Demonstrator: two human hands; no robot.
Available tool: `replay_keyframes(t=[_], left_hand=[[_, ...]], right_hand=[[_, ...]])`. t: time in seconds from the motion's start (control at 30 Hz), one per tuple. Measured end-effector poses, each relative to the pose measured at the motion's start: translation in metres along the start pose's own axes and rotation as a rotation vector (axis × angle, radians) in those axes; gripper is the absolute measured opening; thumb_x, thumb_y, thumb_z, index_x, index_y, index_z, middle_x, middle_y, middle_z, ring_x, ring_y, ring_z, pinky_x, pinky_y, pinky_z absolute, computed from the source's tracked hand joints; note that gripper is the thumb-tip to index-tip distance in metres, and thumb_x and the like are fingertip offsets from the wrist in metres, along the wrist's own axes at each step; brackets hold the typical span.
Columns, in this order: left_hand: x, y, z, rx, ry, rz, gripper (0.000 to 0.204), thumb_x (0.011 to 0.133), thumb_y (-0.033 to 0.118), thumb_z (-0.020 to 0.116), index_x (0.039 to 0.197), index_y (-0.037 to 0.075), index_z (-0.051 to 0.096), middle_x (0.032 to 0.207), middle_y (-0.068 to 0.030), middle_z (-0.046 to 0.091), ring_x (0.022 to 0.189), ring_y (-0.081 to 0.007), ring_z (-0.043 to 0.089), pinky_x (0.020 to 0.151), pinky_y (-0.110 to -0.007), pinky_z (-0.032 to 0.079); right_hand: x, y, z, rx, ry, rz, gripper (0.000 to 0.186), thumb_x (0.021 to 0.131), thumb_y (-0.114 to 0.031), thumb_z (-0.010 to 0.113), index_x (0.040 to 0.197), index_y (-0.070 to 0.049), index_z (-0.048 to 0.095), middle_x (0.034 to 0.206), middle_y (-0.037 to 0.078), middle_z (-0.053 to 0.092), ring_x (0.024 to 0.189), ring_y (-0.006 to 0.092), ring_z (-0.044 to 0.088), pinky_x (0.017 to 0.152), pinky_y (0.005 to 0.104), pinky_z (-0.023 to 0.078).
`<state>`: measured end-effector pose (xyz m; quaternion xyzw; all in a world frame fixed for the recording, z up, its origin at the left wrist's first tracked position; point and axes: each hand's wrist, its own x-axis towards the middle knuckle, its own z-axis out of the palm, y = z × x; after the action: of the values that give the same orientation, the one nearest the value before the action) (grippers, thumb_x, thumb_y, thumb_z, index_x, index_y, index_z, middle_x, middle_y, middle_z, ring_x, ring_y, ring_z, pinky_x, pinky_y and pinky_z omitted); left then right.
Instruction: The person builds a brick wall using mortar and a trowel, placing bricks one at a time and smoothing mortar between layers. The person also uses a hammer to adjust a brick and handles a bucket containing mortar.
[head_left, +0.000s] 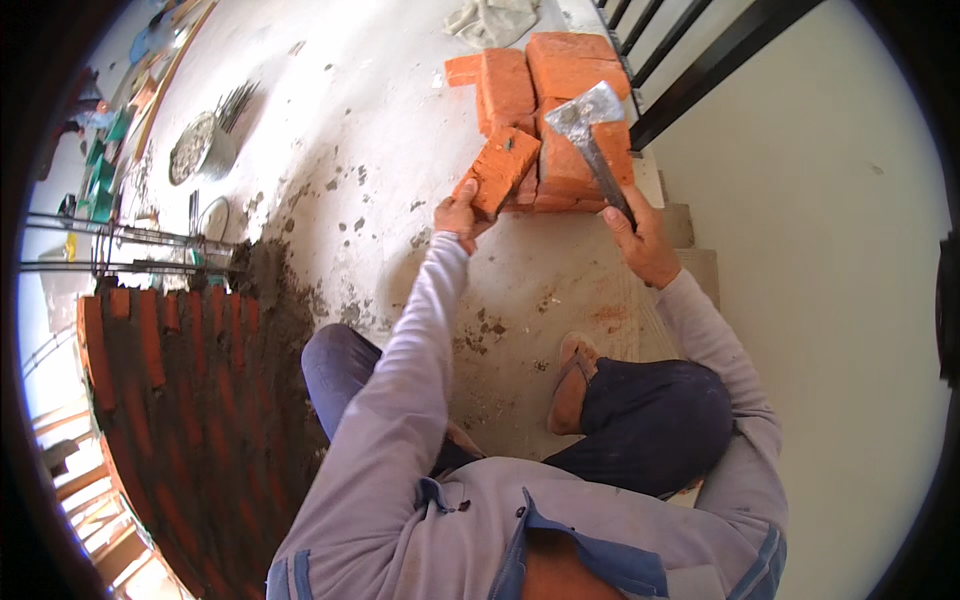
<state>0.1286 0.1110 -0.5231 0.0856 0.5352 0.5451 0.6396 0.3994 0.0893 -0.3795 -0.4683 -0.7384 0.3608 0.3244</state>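
My left hand point(457, 215) grips the near end of an orange brick point(502, 168), which is tilted in front of a pile of bricks. My right hand point(645, 240) is wrapped round the handle of a hatchet-shaped hammer point(588, 115). Its grey, mortar-smeared metal head is above the pile, a little to the right of the held brick and apart from it. The stacked bricks point(575, 68) lie in layers beyond both hands, and the hammer head hides part of them.
A black metal railing point(690, 75) runs beside the pile on the right. To my left rises a brick wall point(190, 410) with mortar joints and steel rods point(130, 235). A bucket of mortar point(200, 150) stands farther off; a pale cloth point(490, 20) lies behind the bricks. Mortar crumbs dot the floor.
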Motion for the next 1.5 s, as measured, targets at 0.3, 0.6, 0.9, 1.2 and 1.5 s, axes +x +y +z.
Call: replay_keyframes(t=[0.3, 0.6, 0.9, 1.2, 1.5], left_hand=[[-0.046, 0.147, -0.219, 0.604, -0.041, -0.028, 0.066, 0.084, 0.049, 0.069, 0.124, -0.001, 0.054, 0.107, -0.0156, 0.064, 0.088, -0.027, 0.065, 0.08, -0.045, 0.056], [-0.089, 0.035, -0.389, 0.415, 0.219, -0.058, 0.057, 0.087, 0.045, 0.067, 0.126, 0.004, 0.058, 0.114, -0.0117, 0.065, 0.099, -0.0251, 0.066, 0.085, -0.045, 0.055], [-0.083, -0.026, -0.421, 0.133, 0.405, -0.046, 0.049, 0.091, 0.03, 0.067, 0.129, 0.002, 0.056, 0.123, -0.014, 0.061, 0.115, -0.0254, 0.057, 0.098, -0.041, 0.047], [-0.081, -0.025, -0.428, 0.079, 0.527, -0.053, 0.047, 0.087, 0.025, 0.071, 0.123, -0.002, 0.058, 0.112, -0.0144, 0.066, 0.101, -0.0241, 0.065, 0.084, -0.04, 0.055], [-0.08, -0.009, -0.453, 0.487, 0.634, -0.012, 0.041, 0.086, 0.021, 0.072, 0.116, -0.006, 0.062, 0.114, -0.0147, 0.065, 0.105, -0.0248, 0.064, 0.084, -0.038, 0.057]], right_hand=[[0.047, -0.051, 0.124, -0.054, -0.401, -0.115, 0.028, 0.094, -0.03, 0.056, 0.093, -0.002, 0.056, 0.07, 0.015, 0.053, 0.063, 0.0259, 0.054, 0.06, 0.0404, 0.041], [-0.019, -0.033, 0.332, 0.094, -0.715, -0.083, 0.029, 0.097, -0.031, 0.051, 0.097, -0.002, 0.048, 0.068, 0.02, 0.055, 0.063, 0.0356, 0.057, 0.061, 0.0446, 0.043], [-0.034, 0.006, 0.41, -0.031, -0.708, -0.158, 0.03, 0.097, -0.031, 0.046, 0.097, -0.001, 0.045, 0.075, 0.028, 0.06, 0.075, 0.0483, 0.058, 0.066, 0.0559, 0.043], [-0.004, -0.099, 0.38, 0.277, -0.576, -0.312, 0.017, 0.098, -0.018, 0.046, 0.093, -0.002, 0.045, 0.065, 0.022, 0.052, 0.054, 0.0333, 0.05, 0.05, 0.0414, 0.041], [-0.033, -0.023, 0.41, -0.06, -0.637, -0.249, 0.024, 0.096, -0.024, 0.048, 0.104, -0.002, 0.048, 0.066, 0.029, 0.057, 0.062, 0.0464, 0.059, 0.057, 0.0557, 0.044]])
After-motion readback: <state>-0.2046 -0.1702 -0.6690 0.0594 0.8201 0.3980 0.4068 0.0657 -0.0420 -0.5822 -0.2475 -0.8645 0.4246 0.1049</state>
